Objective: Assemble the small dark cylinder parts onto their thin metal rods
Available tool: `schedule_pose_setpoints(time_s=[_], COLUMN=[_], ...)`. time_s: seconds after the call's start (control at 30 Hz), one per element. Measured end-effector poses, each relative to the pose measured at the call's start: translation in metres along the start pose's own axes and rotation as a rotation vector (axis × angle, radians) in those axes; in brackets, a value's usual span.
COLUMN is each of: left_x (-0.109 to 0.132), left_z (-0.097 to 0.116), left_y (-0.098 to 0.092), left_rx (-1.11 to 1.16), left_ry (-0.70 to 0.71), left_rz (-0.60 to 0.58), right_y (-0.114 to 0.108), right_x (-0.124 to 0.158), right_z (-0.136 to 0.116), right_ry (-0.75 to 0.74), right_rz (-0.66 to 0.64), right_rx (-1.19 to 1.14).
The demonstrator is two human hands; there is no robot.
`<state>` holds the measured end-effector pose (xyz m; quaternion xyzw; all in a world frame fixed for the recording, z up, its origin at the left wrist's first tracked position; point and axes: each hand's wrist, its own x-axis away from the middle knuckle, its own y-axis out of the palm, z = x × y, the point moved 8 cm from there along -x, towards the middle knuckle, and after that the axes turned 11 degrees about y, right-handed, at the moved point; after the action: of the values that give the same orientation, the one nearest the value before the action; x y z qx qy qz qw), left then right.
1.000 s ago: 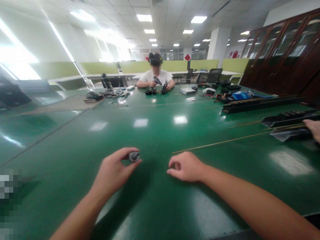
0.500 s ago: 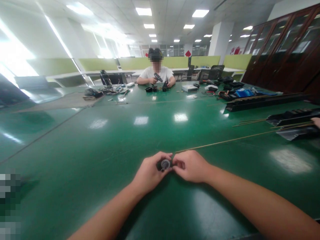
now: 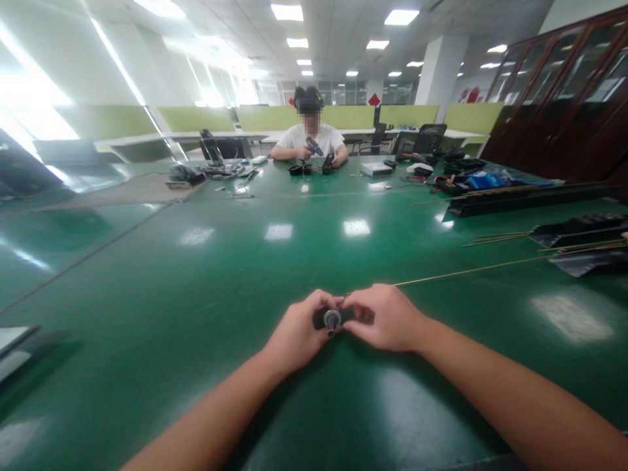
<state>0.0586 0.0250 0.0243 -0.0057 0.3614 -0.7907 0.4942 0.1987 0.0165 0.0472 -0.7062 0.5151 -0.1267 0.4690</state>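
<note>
Between my hands is a small dark part point(image 3: 332, 319) with a round, grey, ribbed end and a short stub facing me. My left hand point(image 3: 297, 333) is closed around its left side, thumb below and fingers above. From the right, the curled thumb and fingers of my right hand point(image 3: 387, 318) pinch the part's other side. Its back is hidden by my fingers. Behind my right hand, a long thin brass-coloured rod point(image 3: 466, 271) runs off to the right across the table.
On the green table point(image 3: 235, 268), black channel-like trays point(image 3: 520, 201) and more thin rods lie at the right. Across from me a person point(image 3: 310, 140) holds a power drill point(image 3: 314, 146). Tools and parts lie along the far side; a pale flat object point(image 3: 14, 340) is at the left edge.
The part has turned so its stub now points toward me. My right hand has shifted slightly right, its fingers now over the part's side. The view has tilted a little.
</note>
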Motion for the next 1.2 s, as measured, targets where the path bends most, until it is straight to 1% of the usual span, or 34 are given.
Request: schedule_pose_setpoints(time_s=[0.13, 0.27, 0.5, 0.73, 1.2], left_x=[-0.0026, -0.0033, -0.0016, -0.0028, -0.0025], left_z=[0.0056, 0.0049, -0.0002, -0.0008, 0.0030], left_y=[0.0028, 0.0044, 0.0001, 0.0034, 0.0002], left_rx=[0.070, 0.033, -0.026, 0.038, -0.021], left_ry=[0.061, 0.098, 0.032, 0.010, 0.042], left_rz=[0.008, -0.003, -0.016, -0.051, -0.031], right_y=[0.0023, 0.0014, 0.0019, 0.0017, 0.0041], right_x=[0.0006, 0.0000, -0.0006, -0.0009, 0.0002], right_z=[-0.0016, -0.0011, -0.0002, 0.0043, 0.0031], right_ry=[-0.022, -0.011, 0.009, 0.025, 0.018], right_rz=[-0.027, -0.021, -0.037, -0.034, -0.061], right_rx=[-0.017, -0.012, -0.006, -0.025, -0.010])
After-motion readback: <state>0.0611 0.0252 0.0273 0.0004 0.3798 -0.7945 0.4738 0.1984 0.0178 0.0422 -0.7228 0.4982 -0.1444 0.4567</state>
